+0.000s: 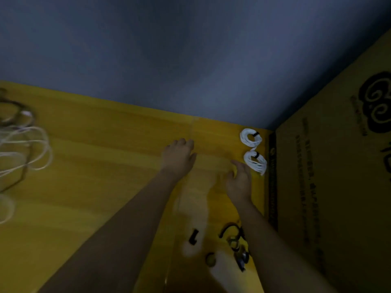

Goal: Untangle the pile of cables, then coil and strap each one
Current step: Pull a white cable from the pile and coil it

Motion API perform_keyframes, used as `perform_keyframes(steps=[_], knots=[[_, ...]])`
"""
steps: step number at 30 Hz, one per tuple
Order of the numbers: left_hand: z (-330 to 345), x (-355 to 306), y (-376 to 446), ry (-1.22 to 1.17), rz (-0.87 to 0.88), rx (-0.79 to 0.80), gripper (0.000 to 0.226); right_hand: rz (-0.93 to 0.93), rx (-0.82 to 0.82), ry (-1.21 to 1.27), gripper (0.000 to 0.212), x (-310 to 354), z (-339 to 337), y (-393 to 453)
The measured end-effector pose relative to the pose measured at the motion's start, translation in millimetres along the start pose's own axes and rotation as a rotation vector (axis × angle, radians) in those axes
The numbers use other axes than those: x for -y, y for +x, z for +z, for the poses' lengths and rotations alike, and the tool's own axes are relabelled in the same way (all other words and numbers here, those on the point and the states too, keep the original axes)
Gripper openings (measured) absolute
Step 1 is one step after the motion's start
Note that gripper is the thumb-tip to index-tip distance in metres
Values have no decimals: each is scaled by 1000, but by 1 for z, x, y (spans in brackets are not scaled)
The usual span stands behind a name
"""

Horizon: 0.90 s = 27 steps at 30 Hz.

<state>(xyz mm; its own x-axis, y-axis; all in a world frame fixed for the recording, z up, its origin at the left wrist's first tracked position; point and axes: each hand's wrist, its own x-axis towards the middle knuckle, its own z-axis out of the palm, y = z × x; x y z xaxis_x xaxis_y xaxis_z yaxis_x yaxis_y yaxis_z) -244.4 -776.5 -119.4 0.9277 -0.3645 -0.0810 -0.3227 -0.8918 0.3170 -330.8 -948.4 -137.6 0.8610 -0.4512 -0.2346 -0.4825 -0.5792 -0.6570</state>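
Beside two strapped coils (pixel 253 152) — right hand (pixel 239 182), left hand (pixel 179 156), empty.

Two strapped coils (pixel 252 151) lie right of both hands, the loose cable pile (pixel 21 149) far left

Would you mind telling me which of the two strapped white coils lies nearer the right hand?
The nearer white coil, lying just beyond the right hand; the other coil sits farther back, by the wall.
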Motion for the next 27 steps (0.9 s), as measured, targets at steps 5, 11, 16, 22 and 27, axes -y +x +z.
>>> perform_keyframes(steps=[5,11,16,22,27], knots=[[-73,110,-63,-53,-281,-126,30,-216,187,-62,38,82,48,-26],[-150,229,-138,-57,-523,-243,34,-476,355,-126,39,207,128,-69],[-199,344,-201,-52,-665,-280,38,-646,419,-121,39,309,223,-122],[-238,476,-273,-121,-734,-293,38,-703,491,-173,40,405,335,-183],[-254,562,-306,-114,-783,-317,38,-748,541,-229,39,466,404,-208]])
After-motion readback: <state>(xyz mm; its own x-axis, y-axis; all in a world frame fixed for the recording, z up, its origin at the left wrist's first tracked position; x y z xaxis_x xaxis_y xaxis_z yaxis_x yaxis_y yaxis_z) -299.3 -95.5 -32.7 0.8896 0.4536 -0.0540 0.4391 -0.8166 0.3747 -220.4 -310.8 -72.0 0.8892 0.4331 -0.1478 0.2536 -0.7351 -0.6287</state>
